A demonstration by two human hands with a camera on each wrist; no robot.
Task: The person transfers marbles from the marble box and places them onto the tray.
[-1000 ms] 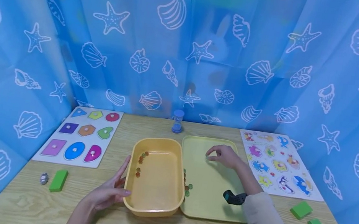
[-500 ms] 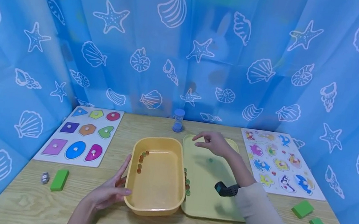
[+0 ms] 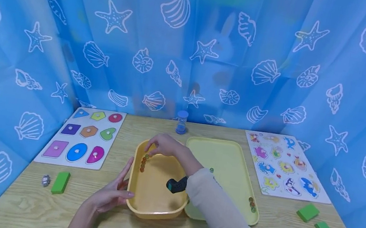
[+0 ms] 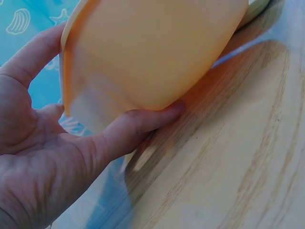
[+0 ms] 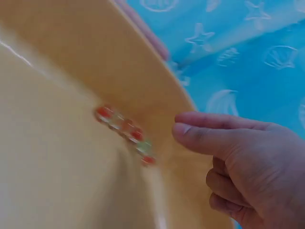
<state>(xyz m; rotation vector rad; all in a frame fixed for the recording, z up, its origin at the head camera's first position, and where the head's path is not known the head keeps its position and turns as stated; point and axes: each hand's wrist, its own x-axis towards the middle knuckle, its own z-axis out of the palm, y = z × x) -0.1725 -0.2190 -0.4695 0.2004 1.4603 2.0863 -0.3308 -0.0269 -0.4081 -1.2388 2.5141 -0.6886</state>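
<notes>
My left hand [image 3: 110, 197] holds the left side of an orange plastic tub [image 3: 153, 214], fingers spread along its outer wall and thumb at the near corner. In the left wrist view the thumb [image 4: 152, 119] presses the tub's wall [image 4: 157, 52]. Several small translucent red and green beads [image 3: 143, 163] line the tub's left inner wall. My right hand [image 3: 165, 145] reaches into the tub's far left corner, thumb and index finger just above these beads. The right wrist view shows the fingertips close together beside the beads [image 5: 127, 126], with no bead visible between them.
Right of the tub lies a yellow tray [image 3: 233, 157] with a green bead [image 3: 211, 170] in its middle and several beads [image 3: 252, 204] at its right edge. Shape puzzle [image 3: 88, 139], animal puzzle [image 3: 286, 167], sand timer [image 3: 181, 122] and green blocks [image 3: 60, 182] stand around.
My right hand has let go of a green bead on the tray and moved left into the tub. Beads in the tub have rolled closer together. The left hand stays on the tub.
</notes>
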